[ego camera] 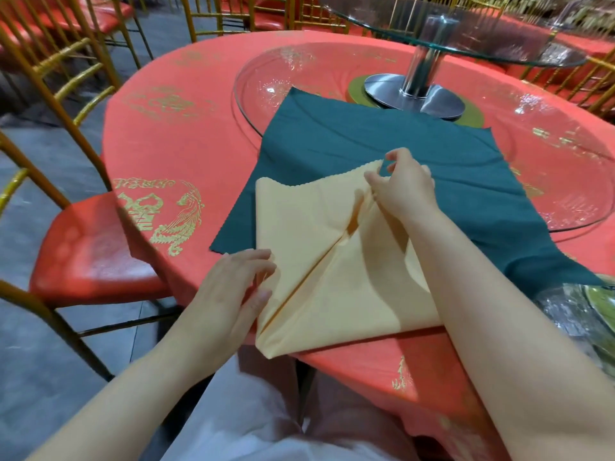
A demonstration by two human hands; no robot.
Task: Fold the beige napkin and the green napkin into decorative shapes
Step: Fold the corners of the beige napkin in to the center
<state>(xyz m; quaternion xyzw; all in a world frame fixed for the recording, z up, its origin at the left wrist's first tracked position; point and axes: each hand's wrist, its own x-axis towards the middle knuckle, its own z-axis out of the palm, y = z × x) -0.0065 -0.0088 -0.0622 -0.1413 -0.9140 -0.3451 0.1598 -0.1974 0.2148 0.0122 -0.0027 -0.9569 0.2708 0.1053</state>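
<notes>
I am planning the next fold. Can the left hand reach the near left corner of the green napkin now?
Probably yes. The left hand touches the edge of the beige napkin, and that corner of the green napkin lies uncovered just beyond it, with only bare tablecloth between.

Your right hand (404,186) pinches the beige napkin (336,261) corner, left hand (233,287) rests on its edge, green napkin (382,144) underneath.
</notes>
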